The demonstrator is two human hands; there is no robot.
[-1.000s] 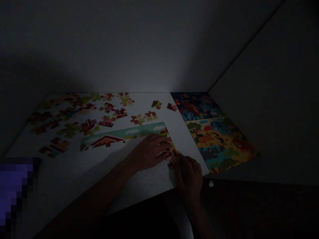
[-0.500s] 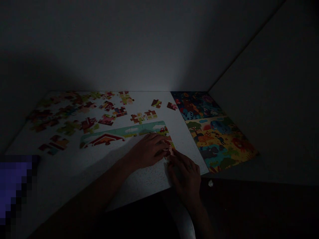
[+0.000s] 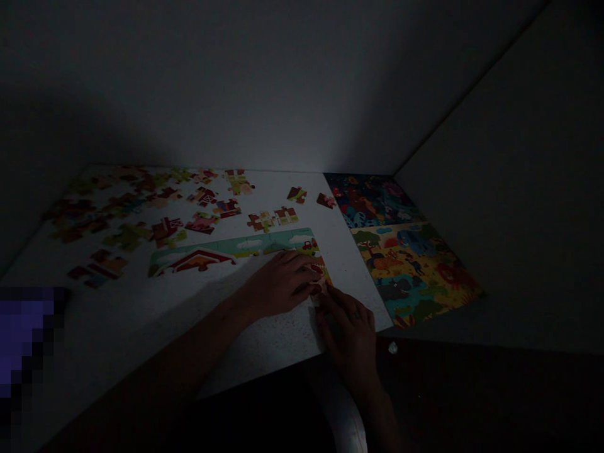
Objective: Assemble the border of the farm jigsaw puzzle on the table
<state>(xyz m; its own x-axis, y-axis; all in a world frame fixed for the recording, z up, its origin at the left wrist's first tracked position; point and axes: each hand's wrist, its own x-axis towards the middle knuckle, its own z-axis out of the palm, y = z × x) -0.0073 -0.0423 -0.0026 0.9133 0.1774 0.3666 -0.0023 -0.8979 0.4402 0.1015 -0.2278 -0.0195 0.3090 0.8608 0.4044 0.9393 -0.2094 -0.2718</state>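
Note:
The scene is very dim. On a white table (image 3: 141,314) lies a partly joined strip of puzzle (image 3: 221,255) showing a red barn roof and sky. My left hand (image 3: 278,286) rests palm down on the strip's right end, fingers stretched over it. My right hand (image 3: 346,330) lies just right of it near the table's front edge, fingertips pressing a small puzzle piece (image 3: 321,272) against the strip's right end. The piece is mostly hidden under the fingers.
Several loose puzzle pieces (image 3: 141,214) are scattered over the table's far left and middle. Two finished animal puzzles (image 3: 401,251) lie side by side on the right. Walls close in behind and at the right. A small pale object (image 3: 392,347) lies on the dark surface by the table corner.
My right hand has slid a little left and forward, flattening over the piece at the strip's end. My left hand has stayed on the strip. The view tilted slightly.

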